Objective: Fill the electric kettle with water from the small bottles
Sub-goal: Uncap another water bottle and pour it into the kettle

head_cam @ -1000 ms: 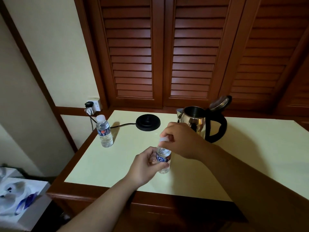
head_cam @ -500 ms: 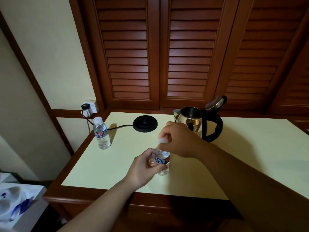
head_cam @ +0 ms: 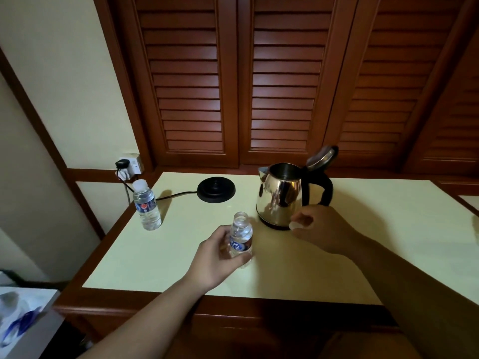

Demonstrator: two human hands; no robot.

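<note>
The shiny steel electric kettle [head_cam: 281, 196] with black handle stands lid-up at one o'clock on the pale yellow table [head_cam: 388, 229]. The left hand [head_cam: 220, 257] grips an uncapped small clear bottle [head_cam: 241, 239] upright at centre. The right hand [head_cam: 324, 231] pinches its white cap [head_cam: 295, 225] just beside the kettle's foot. A capped second bottle [head_cam: 146, 204] stands at ten o'clock, the round black base [head_cam: 216, 189] at eleven.

Left hand [head_cam: 216, 255] grips opened bottle [head_cam: 241, 239]; right hand [head_cam: 324, 233] pinches cap [head_cam: 295, 225].

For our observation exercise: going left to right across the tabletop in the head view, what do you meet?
Capped bottle → black kettle base → open bottle in the left hand → kettle → right hand.
</note>
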